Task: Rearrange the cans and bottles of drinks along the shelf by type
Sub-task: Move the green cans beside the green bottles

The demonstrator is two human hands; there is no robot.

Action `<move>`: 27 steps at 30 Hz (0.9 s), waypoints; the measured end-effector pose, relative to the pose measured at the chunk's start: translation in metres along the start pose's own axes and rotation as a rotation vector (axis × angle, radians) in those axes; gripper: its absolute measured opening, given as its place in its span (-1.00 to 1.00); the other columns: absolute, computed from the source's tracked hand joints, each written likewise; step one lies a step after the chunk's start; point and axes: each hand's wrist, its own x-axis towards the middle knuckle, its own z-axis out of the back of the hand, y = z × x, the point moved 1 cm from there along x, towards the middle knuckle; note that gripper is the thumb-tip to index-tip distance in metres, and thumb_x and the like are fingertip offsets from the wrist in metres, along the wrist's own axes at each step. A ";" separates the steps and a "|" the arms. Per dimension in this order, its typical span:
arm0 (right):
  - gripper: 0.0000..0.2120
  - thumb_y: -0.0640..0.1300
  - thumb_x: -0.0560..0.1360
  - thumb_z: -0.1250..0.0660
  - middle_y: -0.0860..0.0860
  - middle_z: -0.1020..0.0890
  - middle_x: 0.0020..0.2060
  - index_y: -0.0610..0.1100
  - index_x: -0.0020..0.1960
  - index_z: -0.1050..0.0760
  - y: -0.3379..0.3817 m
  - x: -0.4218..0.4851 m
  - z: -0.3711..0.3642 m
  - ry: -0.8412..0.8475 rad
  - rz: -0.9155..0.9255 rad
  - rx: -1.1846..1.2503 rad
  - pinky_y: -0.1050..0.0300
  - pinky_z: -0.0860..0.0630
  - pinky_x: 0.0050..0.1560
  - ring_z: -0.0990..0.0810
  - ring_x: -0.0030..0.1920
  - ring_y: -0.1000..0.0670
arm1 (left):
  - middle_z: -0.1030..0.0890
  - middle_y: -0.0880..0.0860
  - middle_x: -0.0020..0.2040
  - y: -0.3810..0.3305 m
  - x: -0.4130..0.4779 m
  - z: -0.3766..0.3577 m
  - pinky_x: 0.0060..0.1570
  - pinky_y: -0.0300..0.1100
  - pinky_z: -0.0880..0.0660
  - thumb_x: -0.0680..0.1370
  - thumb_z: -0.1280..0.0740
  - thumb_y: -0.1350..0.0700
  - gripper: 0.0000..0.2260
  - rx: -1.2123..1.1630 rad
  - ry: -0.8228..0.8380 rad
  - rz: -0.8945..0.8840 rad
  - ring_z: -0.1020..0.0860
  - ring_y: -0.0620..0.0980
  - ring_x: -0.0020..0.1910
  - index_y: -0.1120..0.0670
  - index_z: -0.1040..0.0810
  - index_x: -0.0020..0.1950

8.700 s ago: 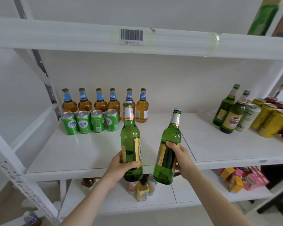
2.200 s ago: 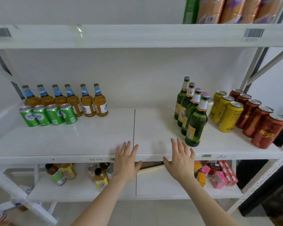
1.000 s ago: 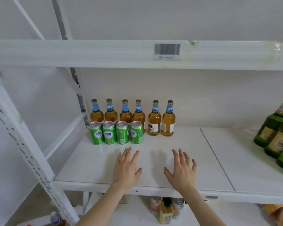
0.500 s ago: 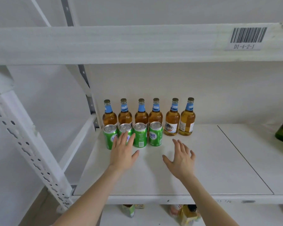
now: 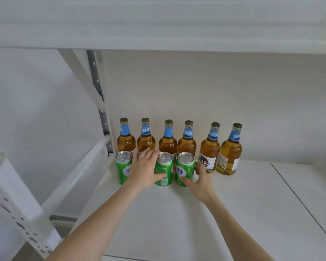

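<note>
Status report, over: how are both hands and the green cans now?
Left hand over second green can, grip unclear. Right hand grips rightmost green can. Six amber bottles stand close behind.

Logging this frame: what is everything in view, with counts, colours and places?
beer bottles: six, amber with blue neck labels, back row against the wall
green cans: three plainly seen, the rim of a fourth under the left hand, front row before the bottles
shelf board: one, white, bearing all the drinks
upper shelf: one, white, overhead
upright post: one, white, perforated, near left
left hand: one, wrapped over the covered can
right hand: one, gripping the rightmost can
</note>
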 end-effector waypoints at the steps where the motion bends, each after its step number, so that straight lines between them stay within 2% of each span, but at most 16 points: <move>1: -0.32 -0.09 0.44 -0.51 0.02 -0.51 0.26 -0.09 0.45 -0.26 0.000 0.004 -0.001 0.009 -0.001 0.057 0.17 -0.43 0.13 -0.46 0.17 0.08 | -0.33 -0.05 0.52 0.000 0.003 0.000 0.52 0.20 0.11 0.41 -0.36 -0.36 -0.22 0.007 0.013 0.003 -0.16 0.02 0.55 -0.05 -0.22 0.52; 3: -0.36 -0.11 0.43 -0.52 0.07 -0.53 0.17 -0.08 0.41 -0.30 -0.001 0.012 -0.004 0.016 0.003 0.136 0.24 -0.44 0.07 -0.49 0.12 0.10 | -0.41 -0.07 0.45 0.001 0.010 0.002 0.50 0.29 0.07 0.38 -0.37 -0.37 -0.24 0.005 0.050 0.010 -0.24 0.01 0.50 -0.08 -0.27 0.47; 5: -0.38 -0.10 0.41 -0.54 0.10 -0.54 0.13 -0.06 0.38 -0.33 -0.001 0.019 -0.007 0.025 0.009 0.189 0.20 -0.48 0.08 -0.53 0.14 0.07 | -0.50 -0.09 0.35 0.000 0.016 0.005 0.45 0.37 0.01 0.34 -0.39 -0.38 -0.27 -0.010 0.102 0.014 -0.32 0.02 0.43 -0.11 -0.31 0.42; 9: -0.39 -0.07 0.37 -0.57 0.11 -0.56 0.12 0.00 0.32 -0.36 -0.002 0.025 -0.008 0.021 0.002 0.242 0.16 -0.50 0.08 -0.54 0.12 0.06 | -0.55 -0.03 0.25 -0.008 0.025 0.013 0.43 0.39 -0.02 0.32 -0.43 -0.37 -0.27 -0.016 0.204 0.019 -0.41 0.06 0.34 -0.10 -0.34 0.39; 13: -0.37 -0.10 0.36 -0.58 0.13 -0.55 0.10 0.02 0.32 -0.36 -0.002 0.021 -0.004 0.025 -0.019 0.283 0.19 -0.48 0.05 -0.52 0.11 0.08 | -0.60 -0.10 0.08 -0.008 0.027 0.016 0.40 0.29 -0.16 0.26 -0.47 -0.36 -0.36 -0.095 0.188 0.025 -0.51 0.01 0.16 -0.12 -0.41 0.23; 15: -0.32 -0.13 0.36 -0.58 0.13 -0.54 0.13 0.01 0.38 -0.35 -0.002 0.017 -0.001 0.026 -0.035 0.306 0.18 -0.47 0.07 -0.50 0.12 0.09 | -0.60 -0.15 0.02 -0.006 0.026 0.015 0.41 0.25 -0.16 0.23 -0.47 -0.38 -0.36 -0.112 0.162 0.007 -0.52 -0.03 0.11 -0.15 -0.41 0.20; 18: -0.26 -0.11 0.34 -0.60 0.12 -0.54 0.18 0.00 0.42 -0.34 -0.006 0.010 0.004 0.018 -0.079 0.330 0.12 -0.50 0.11 -0.50 0.16 0.05 | -0.57 -0.19 -0.02 -0.008 0.021 0.017 0.45 0.21 -0.09 0.21 -0.49 -0.36 -0.36 -0.124 0.143 -0.031 -0.50 -0.06 0.10 -0.16 -0.43 0.19; 21: -0.23 -0.11 0.29 -0.63 0.07 -0.59 0.22 -0.02 0.42 -0.39 -0.009 0.002 0.009 -0.002 -0.122 0.365 0.10 -0.55 0.10 -0.56 0.15 0.06 | -0.57 -0.18 0.02 -0.013 0.014 0.026 0.44 0.15 -0.15 0.21 -0.51 -0.33 -0.36 -0.196 0.144 -0.042 -0.48 -0.07 0.11 -0.17 -0.44 0.20; 24: -0.26 -0.16 0.27 -0.63 0.05 -0.62 0.17 -0.01 0.38 -0.43 -0.007 -0.009 0.016 -0.021 -0.151 0.403 0.14 -0.54 0.01 -0.58 0.10 0.09 | -0.57 -0.19 0.07 -0.018 0.006 0.038 0.34 0.01 -0.28 0.21 -0.54 -0.29 -0.35 -0.264 0.127 -0.050 -0.46 -0.08 0.10 -0.16 -0.45 0.22; 27: -0.28 -0.19 0.29 -0.61 0.04 -0.61 0.18 -0.01 0.38 -0.42 0.000 -0.022 0.021 -0.033 -0.180 0.429 0.05 -0.53 0.07 -0.58 0.11 0.01 | -0.57 -0.20 0.07 -0.022 -0.003 0.053 0.10 -0.09 -0.39 0.21 -0.58 -0.23 -0.37 -0.325 0.119 -0.064 -0.45 -0.09 0.06 -0.15 -0.47 0.21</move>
